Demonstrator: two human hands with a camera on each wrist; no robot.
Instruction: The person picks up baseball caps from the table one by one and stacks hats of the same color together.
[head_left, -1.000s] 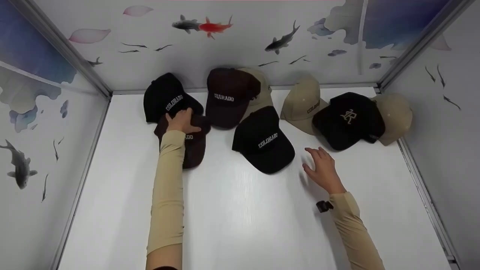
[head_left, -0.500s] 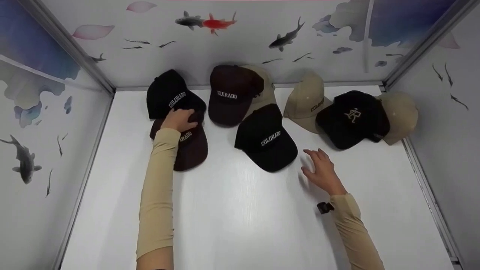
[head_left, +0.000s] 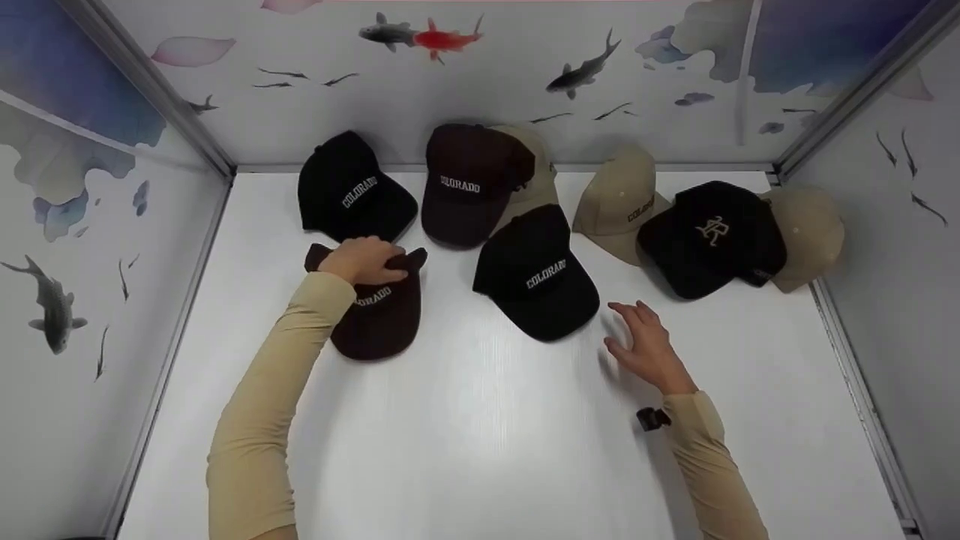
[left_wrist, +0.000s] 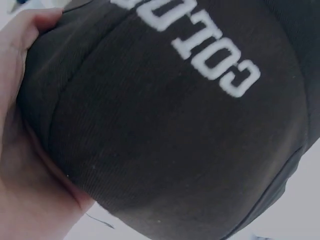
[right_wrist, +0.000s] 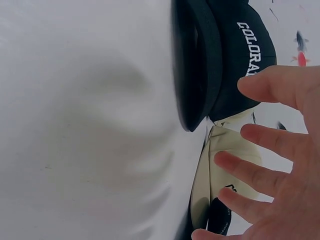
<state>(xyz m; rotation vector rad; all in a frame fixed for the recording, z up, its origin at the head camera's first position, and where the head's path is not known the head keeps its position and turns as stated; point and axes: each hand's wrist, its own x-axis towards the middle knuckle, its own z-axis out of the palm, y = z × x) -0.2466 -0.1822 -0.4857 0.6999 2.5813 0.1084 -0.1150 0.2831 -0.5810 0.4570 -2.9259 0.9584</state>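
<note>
My left hand (head_left: 367,260) grips a dark maroon baseball cap (head_left: 382,322) by its crown, with the brim toward me. Up close in the left wrist view, white lettering runs across that cap (left_wrist: 165,115), and thumb and fingers wrap its edge. My right hand (head_left: 643,346) hovers over the white table with its fingers spread and nothing in them. Nearest to it is a black COLORADO cap (head_left: 536,277). In the right wrist view the spread fingers partly cover this black cap (right_wrist: 240,55) and a beige cap (right_wrist: 235,155) beyond.
Along the back wall stand a black cap (head_left: 356,187), another maroon cap (head_left: 461,191) overlapping a beige cap (head_left: 541,180), and a second beige cap (head_left: 615,210). A black cap with an emblem (head_left: 712,240) leans against a beige cap (head_left: 810,232) at right. Patterned walls enclose the table (head_left: 465,450).
My left hand has drawn the maroon cap toward me, away from the black cap behind it, which now shows fully. My right hand stays nearly still. The view has shifted slightly.
</note>
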